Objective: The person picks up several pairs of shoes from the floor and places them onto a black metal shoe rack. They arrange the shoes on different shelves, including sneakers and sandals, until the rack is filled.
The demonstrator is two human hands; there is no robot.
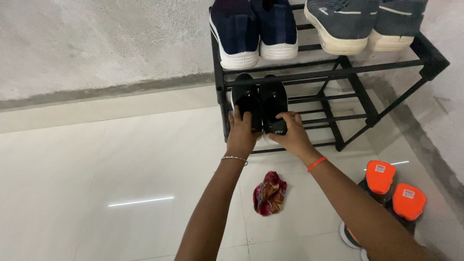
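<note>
Against the grey wall, the black metal shoe rack [333, 72] is the biggest thing in view and the landmark for the rest. On its top shelf sit a pair of navy sneakers [253, 31] with white soles at the left and a pair of grey sneakers [360, 21] to their right. On the lower shelf, below the navy pair, lies a pair of black sandals [260, 104], toes toward the wall and heels at the shelf's front rail.

Both hands are on that pair. The left hand [240, 135] grips the heel of the left sandal, fingers curled over its top; the right hand [290, 134] is wrapped around the heel of the right one — each closed on its own sandal.

On the white floor in front of the rack lies a crumpled red patterned cloth [269, 193], and further right a pair of shoes with orange insoles [391, 193].

A likely slip, as I judge it: the shelf is only thin bars, so a sandal set unevenly could tip between them — or drop off the front rail.
</note>
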